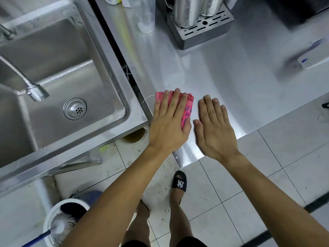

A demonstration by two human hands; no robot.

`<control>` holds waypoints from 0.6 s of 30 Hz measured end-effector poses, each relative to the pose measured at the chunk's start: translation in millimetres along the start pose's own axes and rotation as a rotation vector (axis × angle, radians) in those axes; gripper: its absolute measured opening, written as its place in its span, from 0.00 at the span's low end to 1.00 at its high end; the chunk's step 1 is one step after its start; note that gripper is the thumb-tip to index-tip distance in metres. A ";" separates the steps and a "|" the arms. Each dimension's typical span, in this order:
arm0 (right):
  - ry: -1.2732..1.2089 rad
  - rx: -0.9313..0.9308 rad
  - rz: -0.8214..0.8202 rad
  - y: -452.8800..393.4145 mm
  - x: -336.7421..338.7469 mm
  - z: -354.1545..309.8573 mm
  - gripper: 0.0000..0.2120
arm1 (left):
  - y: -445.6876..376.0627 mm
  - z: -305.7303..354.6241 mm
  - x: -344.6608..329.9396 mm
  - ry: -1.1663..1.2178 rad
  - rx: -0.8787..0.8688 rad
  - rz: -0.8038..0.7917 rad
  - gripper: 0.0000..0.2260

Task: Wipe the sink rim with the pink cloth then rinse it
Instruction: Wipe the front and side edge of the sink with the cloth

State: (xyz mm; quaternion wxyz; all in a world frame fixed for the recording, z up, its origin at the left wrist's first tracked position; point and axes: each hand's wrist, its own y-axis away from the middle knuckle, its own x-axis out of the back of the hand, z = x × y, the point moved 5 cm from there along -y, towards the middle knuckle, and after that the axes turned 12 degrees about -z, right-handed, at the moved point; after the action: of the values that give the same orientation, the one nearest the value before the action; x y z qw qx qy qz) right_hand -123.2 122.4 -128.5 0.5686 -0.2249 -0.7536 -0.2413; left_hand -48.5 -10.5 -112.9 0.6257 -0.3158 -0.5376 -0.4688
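The folded pink cloth (187, 109) with a purple print lies on the steel counter (240, 82), close to the counter's left edge. My left hand (169, 122) lies flat on the cloth with straight fingers, covering most of it. Beside it, my right hand (213, 127) rests flat on the bare counter and holds nothing. The steel sink (122, 90) stands to the left, across a narrow gap. Its basin shows a round drain (75, 108), and a flexible tap (36, 92) hangs over it.
At the back of the counter stand a clear plastic cup (146, 16), a drip tray (201, 31) with steel canisters, and a white device (313, 59) at the right. A mop bucket (62, 223) sits on the tiled floor below the sink. My sandalled foot (179, 182) is under the counter edge.
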 end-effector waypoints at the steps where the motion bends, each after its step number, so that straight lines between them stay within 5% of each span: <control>1: -0.002 0.002 -0.010 0.2 -0.6 0.8 0.29 | 1.5 -0.6 1.6 0.040 -0.003 0.026 0.28; 5: -0.041 -0.032 -0.024 1.9 -0.2 -0.5 0.30 | 3.3 -11.9 27.0 0.172 -0.032 0.154 0.21; 11: -0.251 -0.192 -0.121 0.2 -0.7 -38.6 0.34 | 50.8 -82.5 82.6 0.218 0.169 0.374 0.23; 18: -0.248 -0.141 -0.115 -18.2 -9.0 -83.1 0.32 | 51.2 -94.9 10.8 -0.064 0.198 0.042 0.29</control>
State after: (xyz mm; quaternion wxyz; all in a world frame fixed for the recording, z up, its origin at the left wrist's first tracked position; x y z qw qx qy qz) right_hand -69.9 56.1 -119.5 0.4392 -0.2486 -0.8110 -0.2961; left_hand 34.5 -80.0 -118.0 0.6459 -0.2786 -0.5942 -0.3900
